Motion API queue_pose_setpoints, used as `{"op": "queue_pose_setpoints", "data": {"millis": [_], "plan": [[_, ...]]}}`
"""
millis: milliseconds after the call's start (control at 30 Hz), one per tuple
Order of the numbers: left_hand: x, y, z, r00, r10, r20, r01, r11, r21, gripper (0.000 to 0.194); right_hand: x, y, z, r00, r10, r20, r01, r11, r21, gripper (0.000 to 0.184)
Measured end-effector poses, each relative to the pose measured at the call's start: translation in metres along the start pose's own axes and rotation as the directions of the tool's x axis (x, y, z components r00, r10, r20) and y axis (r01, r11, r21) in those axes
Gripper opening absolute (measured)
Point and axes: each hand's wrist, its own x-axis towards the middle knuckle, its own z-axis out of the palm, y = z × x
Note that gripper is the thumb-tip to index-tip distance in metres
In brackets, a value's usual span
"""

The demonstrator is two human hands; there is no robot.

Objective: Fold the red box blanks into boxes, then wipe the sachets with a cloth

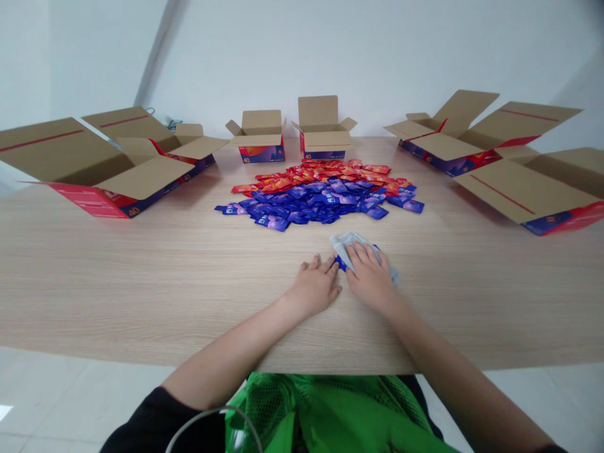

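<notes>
A small blue packet (340,263) lies flat on the table in front of me, mostly covered by a light grey cloth (348,239). My right hand (370,274) presses down on the cloth, its fingers over the folds and the cloth gathered beneath the palm. At the packet's left edge, my left hand (315,286) rests on the table with fingers spread, the fingertips touching or very close to the packet. Farther back is a heap of blue packets (306,200), with a pile of red packets (283,181) behind it.
Open cardboard boxes ring the heap: a left box (108,195), two small back boxes (262,154) (324,155), and right boxes (453,165) (547,223). The wooden table (141,283) has its front edge close to my body. A pale wall stands behind.
</notes>
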Motion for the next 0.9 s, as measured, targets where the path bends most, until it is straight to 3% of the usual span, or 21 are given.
{"op": "queue_pose_setpoints", "data": {"millis": [133,233,300,433,533,633,800,900], "plan": [[0.001,-0.001,0.002,1.000,-0.004,0.018,0.004,1.000,-0.002,0.061,0.002,0.017,0.001,0.979,0.204,0.020,-0.204,0.979,-0.014,0.058],[0.001,0.000,0.003,1.000,-0.006,0.008,0.006,1.000,-0.003,0.062,0.003,0.017,0.002,0.974,0.225,0.009,-0.225,0.974,-0.024,0.058],[0.001,0.000,0.003,1.000,-0.008,0.000,0.008,1.000,-0.001,0.062,0.003,0.010,0.001,0.987,0.162,-0.006,-0.162,0.986,-0.027,0.057],[0.000,0.001,0.001,1.000,-0.006,-0.012,0.006,1.000,0.004,0.059,0.001,-0.010,0.001,0.997,-0.079,0.013,0.079,0.997,0.005,0.056],[0.000,0.001,0.000,1.000,-0.001,-0.012,0.002,1.000,0.007,0.056,-0.002,-0.015,0.001,0.989,-0.143,0.027,0.143,0.989,0.024,0.058],[0.000,0.001,0.001,1.000,-0.002,-0.005,0.002,1.000,0.001,0.059,-0.003,-0.002,0.002,0.995,-0.094,0.020,0.094,0.996,0.011,0.056],[-0.001,0.002,0.001,1.000,-0.008,0.006,0.008,1.000,-0.008,0.061,-0.002,0.033,0.000,0.990,0.141,-0.021,-0.142,0.989,-0.039,0.054],[-0.002,0.004,0.001,1.000,-0.017,0.006,0.017,1.000,-0.011,0.060,-0.004,0.033,-0.003,0.992,0.126,-0.022,-0.127,0.991,-0.048,0.054]]}}
